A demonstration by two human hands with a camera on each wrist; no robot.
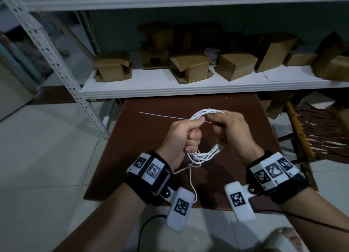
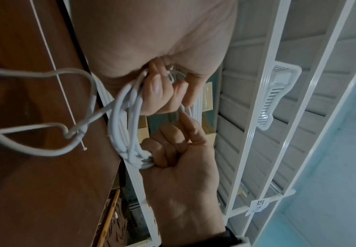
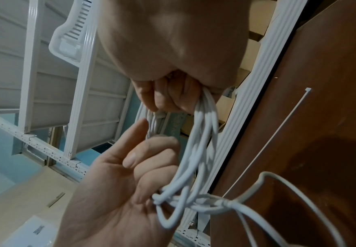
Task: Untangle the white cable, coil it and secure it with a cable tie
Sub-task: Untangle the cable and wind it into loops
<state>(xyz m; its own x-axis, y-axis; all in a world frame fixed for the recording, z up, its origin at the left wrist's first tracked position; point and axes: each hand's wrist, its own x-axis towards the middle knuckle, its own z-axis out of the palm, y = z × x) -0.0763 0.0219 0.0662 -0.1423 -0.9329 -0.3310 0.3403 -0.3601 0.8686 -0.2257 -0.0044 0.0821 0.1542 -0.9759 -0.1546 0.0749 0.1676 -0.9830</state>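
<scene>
The white cable (image 1: 205,112) is wound into a small coil held upright above the brown table (image 1: 143,157). My left hand (image 1: 189,134) grips the coil's left side in a fist. My right hand (image 1: 225,128) holds the right side, fingers curled round the strands. A loose tail (image 1: 192,183) hangs from the bottom of the coil toward me. In the left wrist view the coil (image 2: 120,117) runs between my left fingers (image 2: 158,88) and the right hand (image 2: 181,167). The white cable tie (image 1: 160,116) lies flat on the table behind the hands, untouched; the cable tie (image 3: 278,133) also shows in the right wrist view.
A white shelf (image 1: 188,90) with several cardboard boxes (image 1: 188,66) stands just behind the table. Its perforated post (image 1: 56,63) slants down on the left. A chair with a woven seat (image 1: 321,131) stands at the right. Tiled floor (image 1: 47,157) surrounds the table.
</scene>
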